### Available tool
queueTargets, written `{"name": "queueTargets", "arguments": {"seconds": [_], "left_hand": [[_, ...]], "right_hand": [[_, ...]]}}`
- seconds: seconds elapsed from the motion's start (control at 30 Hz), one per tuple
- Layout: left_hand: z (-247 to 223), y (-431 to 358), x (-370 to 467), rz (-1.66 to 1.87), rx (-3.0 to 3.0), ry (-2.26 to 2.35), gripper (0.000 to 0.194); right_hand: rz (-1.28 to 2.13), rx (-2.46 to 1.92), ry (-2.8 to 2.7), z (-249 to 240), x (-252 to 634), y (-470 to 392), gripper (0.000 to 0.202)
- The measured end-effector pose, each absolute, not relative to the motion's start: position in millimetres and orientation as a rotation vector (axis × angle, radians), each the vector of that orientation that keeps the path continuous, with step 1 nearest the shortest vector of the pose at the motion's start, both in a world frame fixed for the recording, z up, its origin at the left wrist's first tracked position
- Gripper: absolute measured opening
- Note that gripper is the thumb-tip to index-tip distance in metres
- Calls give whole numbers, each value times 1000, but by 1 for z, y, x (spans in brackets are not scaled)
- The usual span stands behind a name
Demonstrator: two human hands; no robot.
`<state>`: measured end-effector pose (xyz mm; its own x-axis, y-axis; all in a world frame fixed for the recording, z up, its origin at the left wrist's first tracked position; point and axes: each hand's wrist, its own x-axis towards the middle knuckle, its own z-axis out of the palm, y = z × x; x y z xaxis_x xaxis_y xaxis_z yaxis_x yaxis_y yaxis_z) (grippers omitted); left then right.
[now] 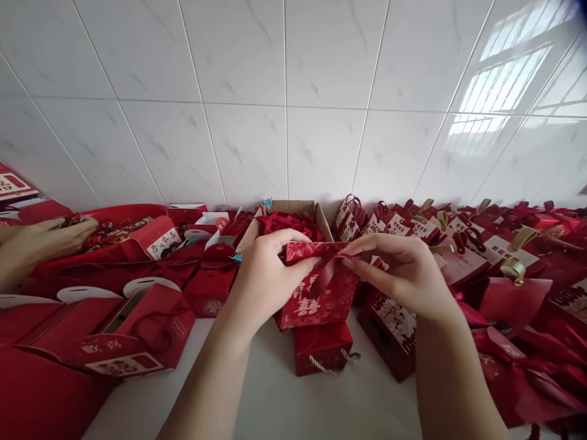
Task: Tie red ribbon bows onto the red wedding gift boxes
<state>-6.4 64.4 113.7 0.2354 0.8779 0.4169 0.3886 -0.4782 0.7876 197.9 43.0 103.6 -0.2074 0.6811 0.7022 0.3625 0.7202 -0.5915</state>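
The person [447,360] before me wears the one camera on the head: close in, above and in front of the cardboard box [324,225], it faces forward and down over the table [266,391] to the tiled wall [284,104] behind.

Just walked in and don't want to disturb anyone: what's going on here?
A person's left hand holds a red package near its top edge, while the right hand pinches at its dark red ribbon. A smaller rope-handled red box shows below it. At far left, another person's hand is at a red basin.
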Motion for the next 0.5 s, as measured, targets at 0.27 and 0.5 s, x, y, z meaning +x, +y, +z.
{"name": "queueTargets", "arguments": {"seconds": [0.27, 0.5], "left_hand": [[121, 60, -16, 1109, 2092, 1189, 18], [125, 50, -18, 1035, 2101, 1225, 18]], "right_hand": [[224, -860, -1851, 107, 177, 40, 10], [139, -916, -1794, 104, 173, 39, 12]]}}
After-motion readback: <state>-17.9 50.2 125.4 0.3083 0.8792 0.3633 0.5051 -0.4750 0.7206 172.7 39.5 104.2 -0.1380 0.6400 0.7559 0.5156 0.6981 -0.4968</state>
